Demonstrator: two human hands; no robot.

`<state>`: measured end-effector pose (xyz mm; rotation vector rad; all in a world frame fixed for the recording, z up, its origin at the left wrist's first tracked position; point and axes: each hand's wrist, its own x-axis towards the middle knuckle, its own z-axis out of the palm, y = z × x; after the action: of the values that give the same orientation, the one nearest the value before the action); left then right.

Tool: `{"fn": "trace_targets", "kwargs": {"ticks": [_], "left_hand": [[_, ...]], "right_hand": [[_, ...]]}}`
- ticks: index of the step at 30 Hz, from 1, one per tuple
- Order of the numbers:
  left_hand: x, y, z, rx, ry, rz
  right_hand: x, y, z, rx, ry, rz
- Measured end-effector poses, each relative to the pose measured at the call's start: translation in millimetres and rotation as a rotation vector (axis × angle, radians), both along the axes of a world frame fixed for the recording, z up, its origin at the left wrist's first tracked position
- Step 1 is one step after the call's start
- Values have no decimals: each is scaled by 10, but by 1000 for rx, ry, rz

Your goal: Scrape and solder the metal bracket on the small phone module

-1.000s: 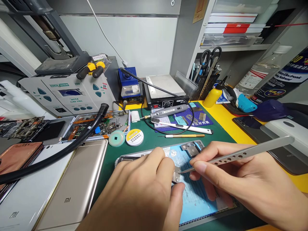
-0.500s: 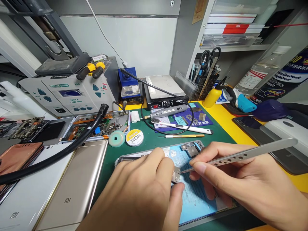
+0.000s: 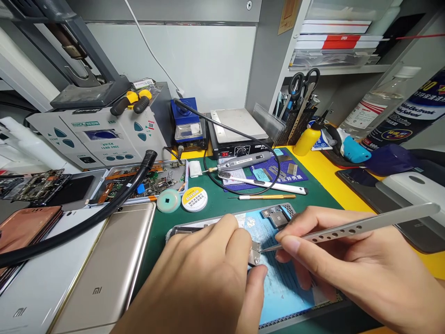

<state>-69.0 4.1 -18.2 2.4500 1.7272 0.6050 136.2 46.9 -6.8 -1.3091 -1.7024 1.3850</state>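
My left hand [image 3: 205, 269] is closed over a small silvery metal part [image 3: 255, 254], possibly a shielded board, low above a blue work surface [image 3: 274, 297]. The fingers hide most of this part. Tweezers [image 3: 347, 231] with a row of holes are pinched in my right hand [image 3: 333, 260], thumb on the near side. Their tip meets the upper right edge of the silvery part. Beyond my right fingertips, a second dark shielded phone part [image 3: 276, 215] lies on the blue surface. The phone-like frame [image 3: 181, 228] at upper left is partly covered by my left hand.
On the green mat [image 3: 222, 208] lie a brush [image 3: 271, 184], a yellow-handled pick [image 3: 267, 197], a grey pen-shaped tool [image 3: 245, 160] and a round tin [image 3: 194, 199]. Phones [image 3: 104, 269] and a black hose [image 3: 104, 218] occupy the left. Another phone [image 3: 382, 204] sits at right.
The rear end of the tweezers has swung slightly to the right, and my right hand has shifted a touch. The tip stays at the silvery part; my left hand holds almost still.
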Motion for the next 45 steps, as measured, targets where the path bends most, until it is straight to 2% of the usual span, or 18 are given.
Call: {"fn": "trace_targets", "kwargs": {"ticks": [5, 11, 23, 28, 34, 39, 45], "left_hand": [[-4, 6, -4, 22, 0, -1], [-2, 14, -11, 50, -4, -2], [-5, 19, -3, 50, -39, -8], [-5, 21, -2, 50, -45, -9], [-15, 21, -24, 52, -42, -25], [-18, 18, -37, 96, -34, -24], [-20, 20, -29, 75, -34, -21]], "right_hand": [[-15, -27, -6, 33, -7, -62], [51, 29, -24, 114, -36, 79], [37, 11, -40, 113, 6, 51], [10, -1, -40, 88, 27, -5], [65, 16, -58, 146, -5, 85], [77, 20, -72, 180, -5, 86], [39, 42, -61, 187, 27, 81]]}}
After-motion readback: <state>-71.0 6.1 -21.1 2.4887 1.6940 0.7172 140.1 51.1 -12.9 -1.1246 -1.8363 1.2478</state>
